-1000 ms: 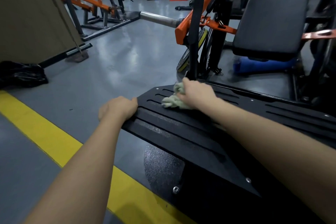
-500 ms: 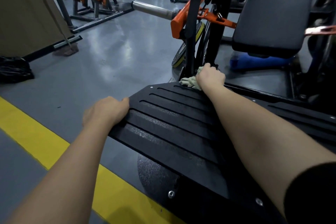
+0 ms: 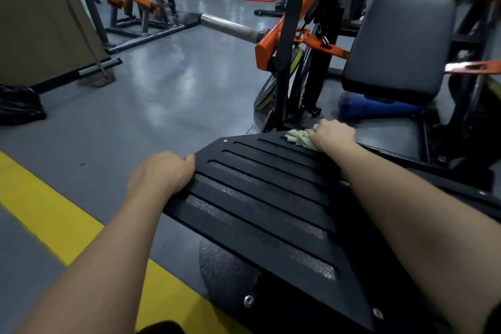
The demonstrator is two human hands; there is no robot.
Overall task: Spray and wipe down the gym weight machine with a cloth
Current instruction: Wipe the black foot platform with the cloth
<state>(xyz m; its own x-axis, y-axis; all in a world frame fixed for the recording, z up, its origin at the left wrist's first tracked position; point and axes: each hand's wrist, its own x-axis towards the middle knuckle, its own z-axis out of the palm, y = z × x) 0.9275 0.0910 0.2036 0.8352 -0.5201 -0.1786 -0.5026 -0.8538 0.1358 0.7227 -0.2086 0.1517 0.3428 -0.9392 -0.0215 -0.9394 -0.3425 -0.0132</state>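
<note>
Pressing cloth (image 3: pixel 297 138) to footplate (image 3: pixel 260 198), right hand (image 3: pixel 332 134) bunches it.

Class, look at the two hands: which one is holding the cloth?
The right hand, gripping the pale green cloth at the far edge of the footplate. The left hand holds no cloth; it only grips the plate's left edge.

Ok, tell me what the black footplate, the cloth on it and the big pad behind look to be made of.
The footplate: likely metal, matte black finish; rigid, slotted, screwed, with gritty grip strips. The cloth: soft pale green fabric, crumpled into folds. The pad: probably vinyl over foam; smooth, dull sheen, rounded edges.
</note>
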